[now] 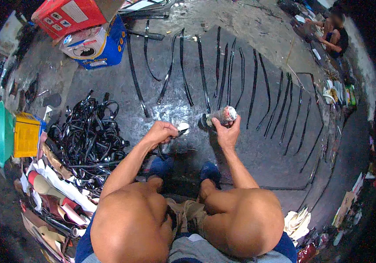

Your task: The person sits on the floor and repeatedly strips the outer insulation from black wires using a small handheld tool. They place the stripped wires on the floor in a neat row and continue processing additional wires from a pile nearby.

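My left hand [161, 132] is closed around a small tool with a pale tip [182, 128], held just above the dark floor. My right hand [227, 131] grips a small bottle-like container [223, 115] tilted on its side, its dark cap end toward the left hand. The two hands are close together, in front of my bent knees and blue sandals [161, 166]. Several long black strips [223, 74] lie side by side in a row on the floor beyond my hands.
A tangled heap of black straps [89, 136] lies at my left. Cardboard boxes [96, 44] stand at the back left, a yellow box [26, 135] and a green basin [3, 131] at the far left. Another person [335, 37] sits at the back right. Paper scraps [297, 223] lie at my right.
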The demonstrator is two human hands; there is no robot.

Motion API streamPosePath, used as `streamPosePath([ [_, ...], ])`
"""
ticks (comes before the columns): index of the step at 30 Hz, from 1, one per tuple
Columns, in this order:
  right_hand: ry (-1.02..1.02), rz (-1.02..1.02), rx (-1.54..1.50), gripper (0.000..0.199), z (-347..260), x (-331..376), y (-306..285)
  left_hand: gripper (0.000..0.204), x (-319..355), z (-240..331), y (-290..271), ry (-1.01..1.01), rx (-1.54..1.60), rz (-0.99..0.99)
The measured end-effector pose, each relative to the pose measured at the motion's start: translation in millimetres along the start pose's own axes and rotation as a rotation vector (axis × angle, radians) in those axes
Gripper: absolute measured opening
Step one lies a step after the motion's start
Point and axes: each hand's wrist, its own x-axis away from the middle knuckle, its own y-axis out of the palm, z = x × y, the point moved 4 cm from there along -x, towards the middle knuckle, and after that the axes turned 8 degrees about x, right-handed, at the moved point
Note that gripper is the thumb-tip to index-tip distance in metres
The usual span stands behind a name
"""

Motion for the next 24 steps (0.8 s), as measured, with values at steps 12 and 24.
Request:
streamPosePath([
  [12,-0.468,-0.29,0.36,0.069,-17,39,68,0.011,-68,-27,-17,0.111,-0.472,0.178],
  [24,-0.157,-0.524,0.266,0.054,22,35,65,0.055,-2,13,36,0.869,-0.43,0.095],
])
